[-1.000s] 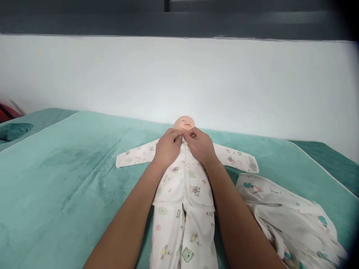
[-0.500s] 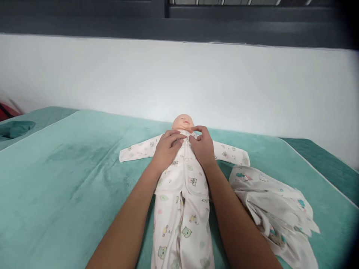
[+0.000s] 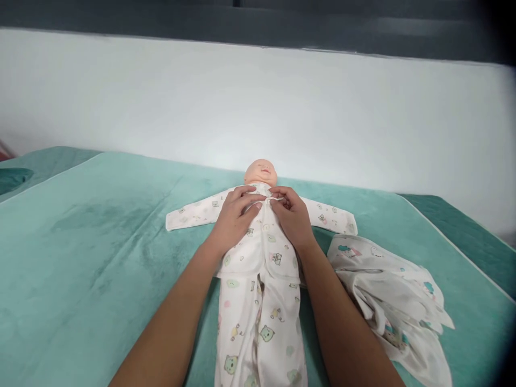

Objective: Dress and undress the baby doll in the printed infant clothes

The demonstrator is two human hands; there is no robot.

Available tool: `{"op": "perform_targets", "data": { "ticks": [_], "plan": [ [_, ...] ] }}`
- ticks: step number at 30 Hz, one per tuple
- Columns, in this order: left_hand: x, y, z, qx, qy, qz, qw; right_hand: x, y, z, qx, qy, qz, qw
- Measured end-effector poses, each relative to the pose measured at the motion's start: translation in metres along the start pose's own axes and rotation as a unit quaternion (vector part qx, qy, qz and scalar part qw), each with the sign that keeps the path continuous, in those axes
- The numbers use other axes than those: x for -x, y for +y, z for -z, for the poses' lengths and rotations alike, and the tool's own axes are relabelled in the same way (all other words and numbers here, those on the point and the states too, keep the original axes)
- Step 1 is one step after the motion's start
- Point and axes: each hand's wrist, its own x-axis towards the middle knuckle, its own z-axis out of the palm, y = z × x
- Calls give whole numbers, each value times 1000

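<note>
A baby doll lies on its back, its head toward the wall. It wears a white baby shirt with animal prints and matching pants, both sleeves spread out sideways. At the upper front of the shirt, just below the neck, my left hand grips the front edge between thumb and fingers. My right hand pinches the opposite edge, its fingers curled. Both sets of fingertips nearly meet at the front opening. A button shows lower on the shirt; the fastening under my fingers is too small to make out.
To the right of the doll lies a crumpled white printed cloth garment. Green plush fabric covers the surface beneath. A white wall stands behind the doll's head, with a dark ledge above it.
My right fingers have come down from beside the doll's chin to the shirt front and curled in. My left hand stays at the shirt front. The view has tilted slightly.
</note>
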Motion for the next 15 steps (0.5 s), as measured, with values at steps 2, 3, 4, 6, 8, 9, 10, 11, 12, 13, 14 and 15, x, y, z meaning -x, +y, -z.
{"op": "perform_targets", "data": {
  "ticks": [2,3,4,6,8,9,10,11,12,13,14,15],
  "plan": [
    [-1,0,0,0,0,2,1000,-1,0,0,-37,-1,0,999],
    [-1,0,0,-1,1,2,1000,-2,0,0,-53,-2,2,999],
    [-1,1,0,-2,2,3,1000,-2,0,1,-65,-4,3,998],
    [-2,1,-1,-5,5,3,1000,-2,-1,2,-75,-14,5,997],
    [-2,1,-1,-11,8,1,1000,-1,0,3,-70,-27,9,997],
    [-2,1,-1,-14,10,-1,1000,-1,0,4,-66,-34,12,997],
    [-2,1,-2,-16,14,-4,1000,-1,0,5,-62,-40,17,997],
    [-2,1,-2,-18,17,-6,1000,-1,0,6,-58,-46,23,997],
    [-2,1,-2,-21,20,-8,1000,0,0,7,-55,-54,30,997],
    [-2,2,-3,-24,24,-9,999,0,-1,8,-52,-61,36,996],
    [-2,2,-3,-27,27,-8,999,0,-1,9,-49,-69,41,996],
    [-2,3,-3,-29,30,-7,999,0,-1,9,-46,-75,43,995]
  ]
}}
